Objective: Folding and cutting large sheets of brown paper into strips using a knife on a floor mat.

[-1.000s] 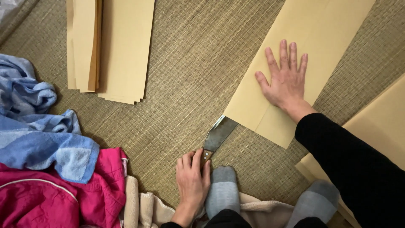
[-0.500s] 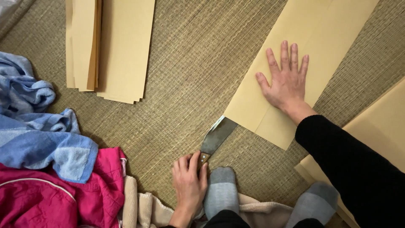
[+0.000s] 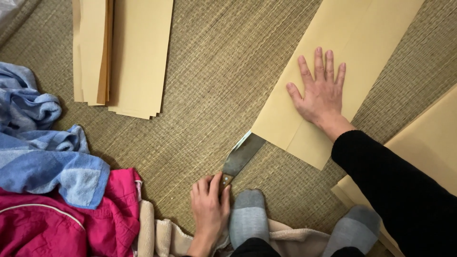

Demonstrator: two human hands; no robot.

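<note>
My right hand [image 3: 321, 95] lies spread flat on the thin, light, floppy tan sheet [image 3: 352, 43] at two o'clock, while my left hand [image 3: 209, 209] grips the wooden handle of the broad blade [image 3: 243, 154], its tip under the sheet's near corner.

Blue towel [image 3: 45, 152], pink jacket [image 3: 62, 223], paper stack [image 3: 128, 57]

A single head-worn camera looks steeply down, close over the woven mat [image 3: 214, 71].
</note>
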